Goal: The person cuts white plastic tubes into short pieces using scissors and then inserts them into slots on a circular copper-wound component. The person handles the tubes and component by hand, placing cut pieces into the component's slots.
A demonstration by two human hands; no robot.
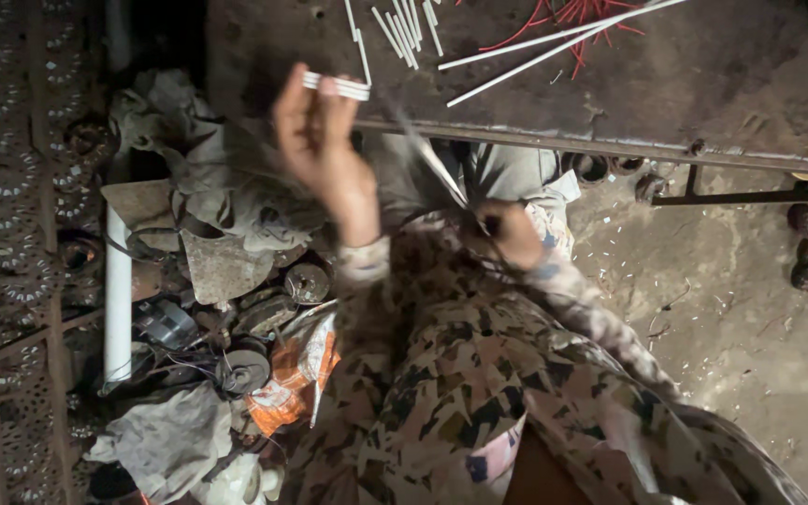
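pinching short white tubes point(337, 86) at the workbench edge point(554, 142), left hand point(322, 140); right hand point(509, 234) grip clenched on scissors point(441, 168).

bench point(703, 93): dark, worn | on it: white tubes point(404, 28), red wires point(582, 14)

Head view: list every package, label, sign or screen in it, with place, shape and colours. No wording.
Crumpled plastic packet: lower centre-left in the pile of scrap, beside the person's patterned sleeve; wrinkled, flattened bag shape, orange and white with dark print.
Pink-and-white patch: bottom centre on the patterned clothing; a small, roughly rectangular piece, too blurred to tell whether it is a label.
No signs or screens are in view.
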